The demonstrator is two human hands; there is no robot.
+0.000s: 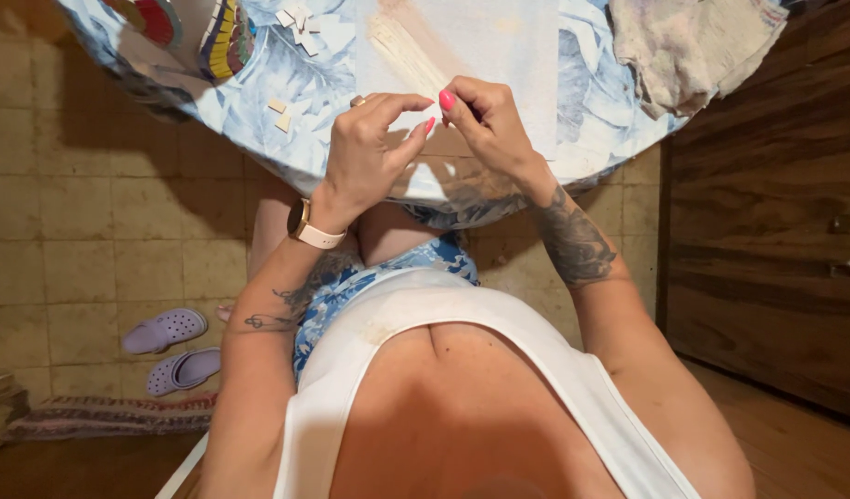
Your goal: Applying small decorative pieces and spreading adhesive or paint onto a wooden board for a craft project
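My left hand [369, 152] and my right hand [488, 125] meet above the near edge of a round table [258, 102] covered with a blue leaf-patterned cloth. The fingertips of both hands pinch together at the same spot; whatever small thing sits between them is hidden by the fingers. A pale watch with a light strap is on my left wrist. Small pale pieces [279, 113] lie on the cloth to the left of my hands, and several more white pieces [300, 26] lie farther back. A pale flat sheet [462, 46] lies on the table beyond my hands.
A colourful striped object [226, 39] and a round red piece [157, 20] sit at the table's far left. A crumpled cloth [693, 46] lies at the right. A wooden cabinet [776, 212] stands to the right. Two lilac clogs [171, 346] rest on the tiled floor beside a striped rug [110, 414].
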